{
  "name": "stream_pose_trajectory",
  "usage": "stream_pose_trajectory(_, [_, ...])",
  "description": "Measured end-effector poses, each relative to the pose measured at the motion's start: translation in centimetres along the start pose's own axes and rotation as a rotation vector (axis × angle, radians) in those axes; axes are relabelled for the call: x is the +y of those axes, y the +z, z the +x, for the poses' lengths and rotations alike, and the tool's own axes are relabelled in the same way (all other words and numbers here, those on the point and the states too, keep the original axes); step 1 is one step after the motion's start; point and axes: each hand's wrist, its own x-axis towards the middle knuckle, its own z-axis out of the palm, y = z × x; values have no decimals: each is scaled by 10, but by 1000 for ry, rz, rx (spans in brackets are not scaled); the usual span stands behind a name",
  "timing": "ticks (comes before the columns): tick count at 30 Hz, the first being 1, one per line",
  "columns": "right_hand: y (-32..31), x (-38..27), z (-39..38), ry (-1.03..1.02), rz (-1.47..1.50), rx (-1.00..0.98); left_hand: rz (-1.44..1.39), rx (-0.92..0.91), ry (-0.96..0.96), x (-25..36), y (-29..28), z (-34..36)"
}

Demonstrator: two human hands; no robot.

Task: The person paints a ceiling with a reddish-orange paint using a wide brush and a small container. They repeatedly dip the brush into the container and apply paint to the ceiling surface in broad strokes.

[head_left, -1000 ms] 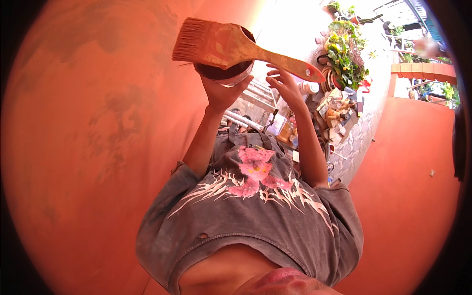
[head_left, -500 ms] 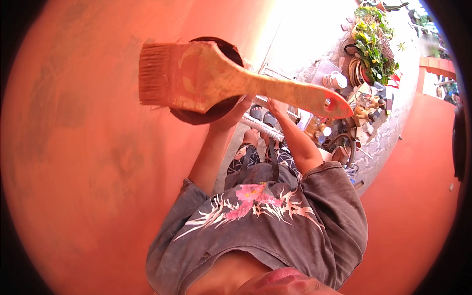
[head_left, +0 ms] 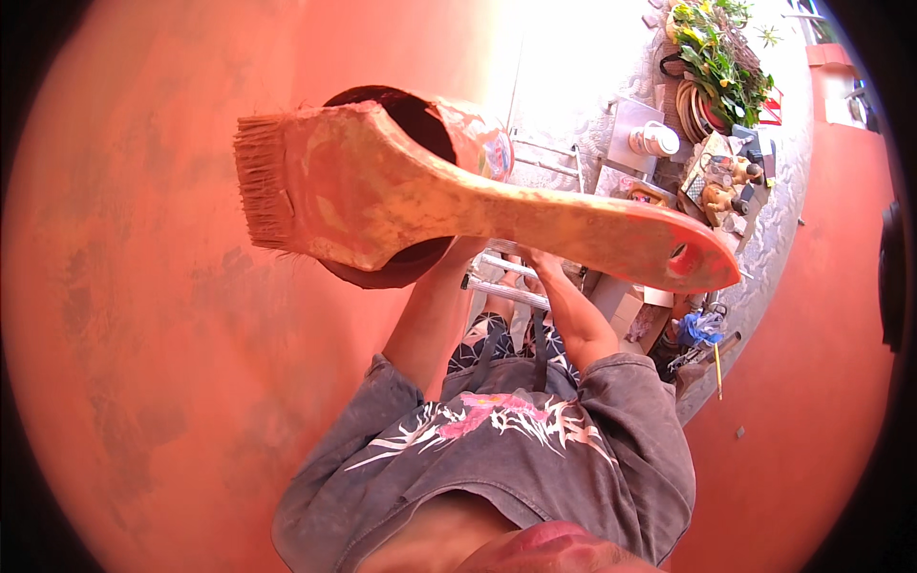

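Note:
A wide paintbrush [head_left: 430,201], smeared with orange-red paint, lies across the mouth of a round can [head_left: 479,134], close to the camera. Its bristles point left and its handle, with a hole at the end, slopes down to the right. My left hand [head_left: 464,248] is at the underside of the can and grips it, its fingers mostly hidden behind can and brush. Just below the brush handle is my right hand [head_left: 541,261], close to the ladder [head_left: 511,290]; the handle covers its fingers, so what it touches is hidden.
An orange-red wall [head_left: 172,315] with darker patches rises at my left. Ladder rails and rungs stand below me. To the right lie a white bucket [head_left: 654,139], a coiled hose [head_left: 695,113], leafy plants [head_left: 723,62] and cluttered boxes. Another orange wall [head_left: 793,382] stands far right.
Brush and can have moved left and lower in view and look larger, with more of the can's outer side showing. Both my hands sit lower. The ground clutter has shifted in view.

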Motion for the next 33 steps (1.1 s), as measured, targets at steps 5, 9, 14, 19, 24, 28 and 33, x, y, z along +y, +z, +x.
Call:
stream_pose_trajectory(5, [-12,-3,-4,-50,-17,117,9,-15,-78,-7,3,24])
stream_pose_trajectory(9, [-9,3,-7,-38,-7,138,60,23,-138,3,5,36])
stream_pose_trajectory(14, [-19,4,-7,21,-27,55,119,173,499,47,41,61])
stream_pose_trajectory(19, [-13,9,-3,28,-20,76,143,304,778,47,52,67])
stream_pose_trajectory(24, [-6,16,-1,20,-27,129,129,332,745,36,52,64])
stream_pose_trajectory(28, [1,19,0,31,-74,145,91,335,638,28,50,58])
stream_pose_trajectory(33, [8,23,2,33,-70,163,-47,353,516,41,53,54])
